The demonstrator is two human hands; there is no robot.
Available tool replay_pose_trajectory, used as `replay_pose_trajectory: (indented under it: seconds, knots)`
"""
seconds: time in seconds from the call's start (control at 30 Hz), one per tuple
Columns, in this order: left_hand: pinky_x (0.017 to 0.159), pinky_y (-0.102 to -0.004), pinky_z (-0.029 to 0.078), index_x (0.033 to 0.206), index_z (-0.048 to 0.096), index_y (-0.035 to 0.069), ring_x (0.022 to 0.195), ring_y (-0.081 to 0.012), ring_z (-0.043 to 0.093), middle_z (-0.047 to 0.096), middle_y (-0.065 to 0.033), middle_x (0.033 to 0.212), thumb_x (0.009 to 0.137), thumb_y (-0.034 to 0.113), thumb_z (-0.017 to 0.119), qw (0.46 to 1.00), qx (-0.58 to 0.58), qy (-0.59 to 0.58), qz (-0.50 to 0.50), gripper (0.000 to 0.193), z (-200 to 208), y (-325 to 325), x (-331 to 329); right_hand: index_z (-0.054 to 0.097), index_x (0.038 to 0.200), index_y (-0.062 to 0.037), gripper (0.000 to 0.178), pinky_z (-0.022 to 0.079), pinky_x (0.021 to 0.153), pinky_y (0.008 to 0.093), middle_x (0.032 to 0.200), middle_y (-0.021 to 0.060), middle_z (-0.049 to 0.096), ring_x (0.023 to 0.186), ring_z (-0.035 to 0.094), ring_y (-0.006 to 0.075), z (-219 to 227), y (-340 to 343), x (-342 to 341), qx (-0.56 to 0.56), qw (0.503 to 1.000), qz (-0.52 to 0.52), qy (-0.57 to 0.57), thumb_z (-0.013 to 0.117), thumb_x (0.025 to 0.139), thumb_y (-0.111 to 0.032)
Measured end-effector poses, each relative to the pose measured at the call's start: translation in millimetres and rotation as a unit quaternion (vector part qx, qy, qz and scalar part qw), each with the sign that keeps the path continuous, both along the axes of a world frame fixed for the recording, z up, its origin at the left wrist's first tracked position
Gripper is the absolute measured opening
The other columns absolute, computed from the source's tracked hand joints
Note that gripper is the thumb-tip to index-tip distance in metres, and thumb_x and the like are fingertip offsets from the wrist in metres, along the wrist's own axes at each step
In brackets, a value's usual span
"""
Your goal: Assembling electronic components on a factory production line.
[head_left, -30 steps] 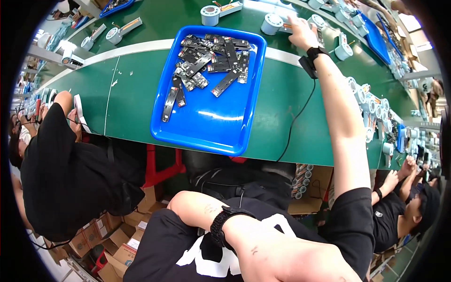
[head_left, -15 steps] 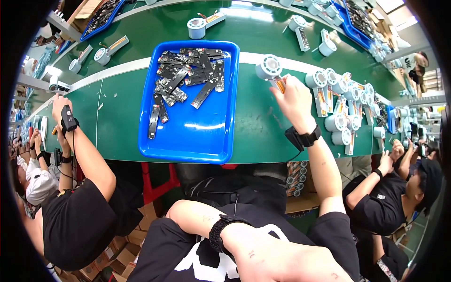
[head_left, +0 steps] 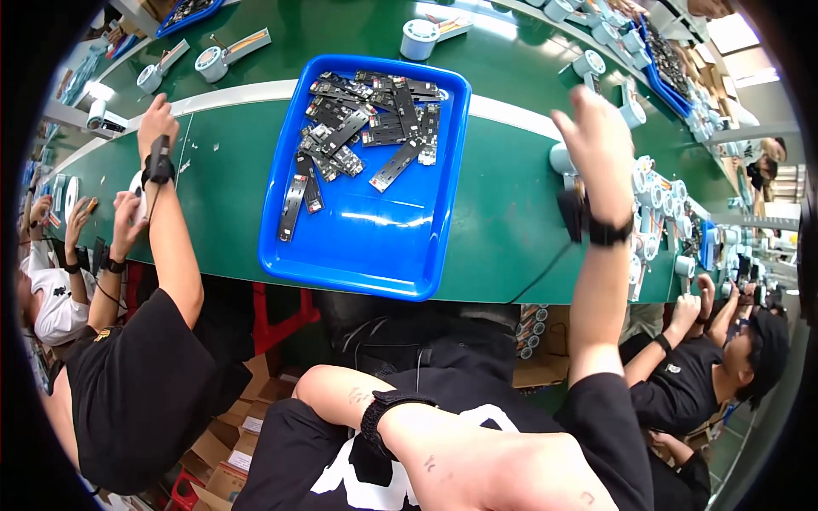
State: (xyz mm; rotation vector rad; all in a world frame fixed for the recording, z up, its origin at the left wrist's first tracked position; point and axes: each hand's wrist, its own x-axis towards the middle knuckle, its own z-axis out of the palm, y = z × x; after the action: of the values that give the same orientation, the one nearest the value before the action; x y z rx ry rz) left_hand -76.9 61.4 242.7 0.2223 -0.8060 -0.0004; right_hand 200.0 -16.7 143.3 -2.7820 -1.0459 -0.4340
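My right hand (head_left: 601,153) is raised over the right of the green table, with thumb and fingers apart and nothing in its grasp. Just left of it, a round pale-blue motor-like unit (head_left: 560,158) stands on the table, mostly hidden behind the hand. More such units (head_left: 654,192), with flat stems and orange wires, are grouped beyond my right wrist. My left hand (head_left: 537,477) is at the lower edge, its arm folded across my body. Its fingers are out of view. A blue tray (head_left: 358,260) ahead of me holds black circuit-board strips (head_left: 396,164).
On the far strip of table, past a pale divider (head_left: 230,98), are scattered units (head_left: 420,39). A neighbour's arm (head_left: 175,230) reaches in at the left, and another person (head_left: 690,366) works at the right. A dark cable (head_left: 545,272) trails from my right wrist.
My right hand has let go of the motor-like unit and moved right and up, its fingers opening. The view has shifted, so the tray appears farther right. My left arm stays folded.
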Motion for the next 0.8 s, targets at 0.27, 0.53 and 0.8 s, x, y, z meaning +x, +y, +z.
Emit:
replay_pose_trajectory:
  seconds: [0.27,0.53,0.8]
  knots:
    - [0.066,-0.036,0.052,0.096,0.069,-0.008,0.073,-0.0315,0.064,0.067,-0.0184,0.086,0.098,-0.003,0.053,0.987,-0.121,0.06,0.082,0.017,11,-17,-21,0.079,0.096,-0.0144,0.034,0.057,0.076,0.0474,0.093,0.0143,0.075,0.087,0.073,0.0359,-89,187,175,-0.145,0.98,0.132,0.011,0.066,0.084,-0.043]
    - [0.072,-0.0358,0.055,0.109,0.075,0.0,0.081,-0.0351,0.063,0.067,-0.0243,0.123,0.104,0.015,0.058,0.999,-0.035,-0.003,0.028,0.023,-8,8,-47,0.068,0.081,0.0009,0.042,0.052,0.067,0.0478,0.08,0.0232,0.068,0.076,0.069,0.039,-16,25,-12,-0.012,0.999,0.027,0.034,0.068,0.09,-0.04]
    - [0.073,-0.042,0.052,0.09,0.064,0.005,0.08,-0.0329,0.062,0.061,-0.0129,0.083,0.081,0.004,0.065,0.334,0.741,0.087,0.576,0.009,-115,104,-22,0.061,0.098,-0.0025,0.031,0.05,0.068,0.0458,0.086,0.0184,0.064,0.076,0.063,0.039,-114,-101,-178,0.108,0.972,-0.185,0.102,0.073,0.093,-0.031]
